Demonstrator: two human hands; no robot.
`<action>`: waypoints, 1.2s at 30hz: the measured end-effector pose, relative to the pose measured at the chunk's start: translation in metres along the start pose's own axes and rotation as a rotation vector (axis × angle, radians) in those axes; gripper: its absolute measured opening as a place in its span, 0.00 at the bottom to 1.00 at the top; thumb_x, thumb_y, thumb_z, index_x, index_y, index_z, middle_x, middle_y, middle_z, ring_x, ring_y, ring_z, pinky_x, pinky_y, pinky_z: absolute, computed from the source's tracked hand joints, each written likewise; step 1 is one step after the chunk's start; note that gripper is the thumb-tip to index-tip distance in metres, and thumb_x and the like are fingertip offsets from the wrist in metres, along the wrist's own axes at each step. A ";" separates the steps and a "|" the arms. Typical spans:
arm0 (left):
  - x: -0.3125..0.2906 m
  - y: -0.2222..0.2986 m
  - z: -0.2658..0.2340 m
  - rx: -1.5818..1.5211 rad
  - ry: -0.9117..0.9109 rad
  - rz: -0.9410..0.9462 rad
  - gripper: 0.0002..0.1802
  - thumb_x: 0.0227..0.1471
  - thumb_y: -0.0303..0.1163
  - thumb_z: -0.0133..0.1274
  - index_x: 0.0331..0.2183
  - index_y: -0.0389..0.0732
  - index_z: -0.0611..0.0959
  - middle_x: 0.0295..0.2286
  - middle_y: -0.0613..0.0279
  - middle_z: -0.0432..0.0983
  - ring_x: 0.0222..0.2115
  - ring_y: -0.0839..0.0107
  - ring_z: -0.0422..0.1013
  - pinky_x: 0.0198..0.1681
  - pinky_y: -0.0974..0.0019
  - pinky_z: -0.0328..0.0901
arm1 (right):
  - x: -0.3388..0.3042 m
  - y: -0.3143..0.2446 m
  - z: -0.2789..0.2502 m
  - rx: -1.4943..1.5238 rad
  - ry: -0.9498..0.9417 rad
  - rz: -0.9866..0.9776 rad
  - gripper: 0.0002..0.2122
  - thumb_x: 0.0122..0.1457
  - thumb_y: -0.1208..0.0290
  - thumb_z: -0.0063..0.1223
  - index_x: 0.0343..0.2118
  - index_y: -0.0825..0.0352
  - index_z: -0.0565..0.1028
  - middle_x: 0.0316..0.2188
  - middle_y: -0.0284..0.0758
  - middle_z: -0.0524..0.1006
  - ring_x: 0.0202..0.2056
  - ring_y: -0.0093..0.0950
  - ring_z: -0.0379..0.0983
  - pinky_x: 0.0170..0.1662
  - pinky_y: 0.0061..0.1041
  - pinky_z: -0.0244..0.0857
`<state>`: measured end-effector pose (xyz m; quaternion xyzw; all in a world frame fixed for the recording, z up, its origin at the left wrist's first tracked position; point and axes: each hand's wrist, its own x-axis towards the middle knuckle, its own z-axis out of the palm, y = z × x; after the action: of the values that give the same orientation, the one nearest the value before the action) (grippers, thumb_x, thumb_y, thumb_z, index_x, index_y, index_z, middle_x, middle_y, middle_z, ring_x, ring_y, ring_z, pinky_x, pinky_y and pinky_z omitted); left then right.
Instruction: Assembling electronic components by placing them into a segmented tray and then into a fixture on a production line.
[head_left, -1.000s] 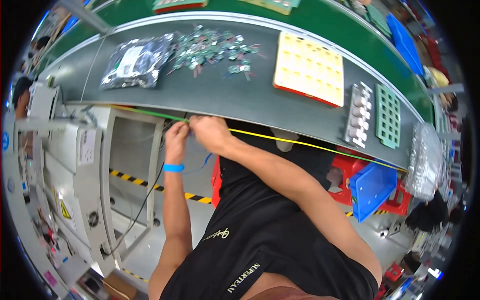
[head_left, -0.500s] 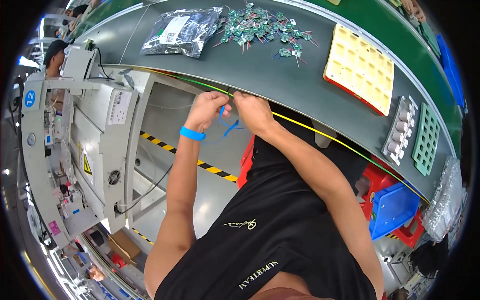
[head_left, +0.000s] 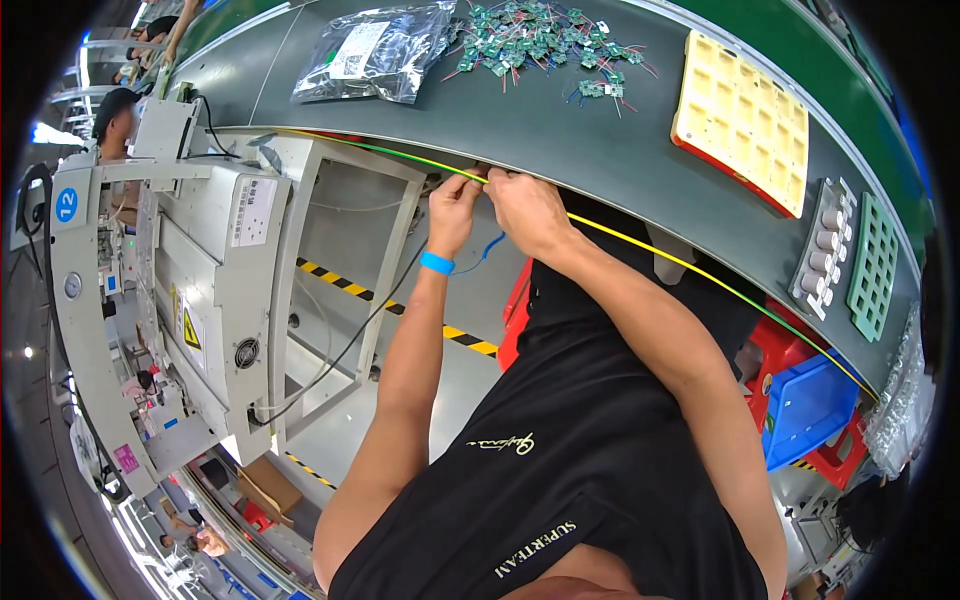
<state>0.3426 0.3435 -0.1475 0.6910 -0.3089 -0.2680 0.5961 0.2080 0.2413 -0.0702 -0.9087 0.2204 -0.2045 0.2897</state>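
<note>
A yellow-green wire [head_left: 640,257] runs along the near edge of the workbench [head_left: 560,140]. My left hand [head_left: 453,215] pinches at this wire, thumb and fingers closed just under the edge. Right beside it my right hand [head_left: 530,212] is closed with its fingers curled at the same spot; what its fingertips hold is hidden. Around my left wrist sits a blue wrist strap [head_left: 437,263]. From it a thin blue cord [head_left: 490,246] loops below the hands.
On the bench lie a silvery bag [head_left: 375,55], a heap of small green circuit boards [head_left: 535,40] with wires, a yellow tray [head_left: 740,120], a rack of white cylinders [head_left: 825,245] and a green holed plate [head_left: 875,265]. A white machine [head_left: 215,290] stands left; a blue bin [head_left: 805,410] is at lower right.
My left hand has moved up against the bench edge and closer to my right hand. The blue cord has dropped from its fingers and hangs lower. The view has shifted slightly.
</note>
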 end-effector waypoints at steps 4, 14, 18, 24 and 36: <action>-0.011 0.023 -0.014 -0.016 -0.144 -0.076 0.13 0.58 0.31 0.56 0.39 0.29 0.83 0.28 0.65 0.79 0.28 0.80 0.72 0.34 0.73 0.67 | -0.002 0.004 0.004 -0.007 -0.024 0.004 0.09 0.61 0.70 0.51 0.30 0.72 0.73 0.20 0.48 0.77 0.27 0.46 0.77 0.36 0.43 0.68; -0.001 0.090 -0.028 -0.506 -0.171 -0.741 0.15 0.59 0.36 0.55 0.37 0.32 0.82 0.16 0.67 0.72 0.19 0.76 0.68 0.35 0.66 0.71 | -0.004 0.003 0.001 -0.074 -0.076 -0.020 0.09 0.51 0.78 0.51 0.35 0.73 0.74 0.28 0.47 0.79 0.36 0.43 0.79 0.43 0.39 0.71; 0.000 0.084 -0.033 -0.432 -0.233 -0.695 0.15 0.59 0.36 0.55 0.39 0.32 0.82 0.18 0.66 0.75 0.20 0.74 0.70 0.37 0.67 0.71 | -0.005 0.003 0.002 -0.065 -0.044 -0.025 0.10 0.50 0.79 0.51 0.36 0.74 0.74 0.27 0.48 0.79 0.35 0.44 0.79 0.43 0.39 0.71; -0.009 0.064 -0.024 -0.214 -0.217 -0.560 0.14 0.60 0.30 0.52 0.44 0.30 0.80 0.28 0.62 0.80 0.31 0.72 0.75 0.40 0.66 0.70 | -0.004 0.006 0.000 -0.017 -0.041 -0.015 0.06 0.54 0.75 0.52 0.32 0.73 0.75 0.23 0.47 0.78 0.30 0.45 0.78 0.39 0.41 0.71; -0.016 -0.026 0.005 -0.477 -0.006 -0.213 0.08 0.59 0.25 0.54 0.39 0.31 0.83 0.30 0.68 0.77 0.27 0.82 0.66 0.31 0.77 0.61 | -0.002 0.003 0.005 -0.029 -0.043 0.029 0.12 0.63 0.68 0.47 0.28 0.71 0.76 0.20 0.49 0.77 0.26 0.48 0.77 0.34 0.45 0.68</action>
<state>0.3309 0.3543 -0.1745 0.5588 -0.1642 -0.3966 0.7096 0.2085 0.2426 -0.0762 -0.9137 0.2302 -0.1773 0.2840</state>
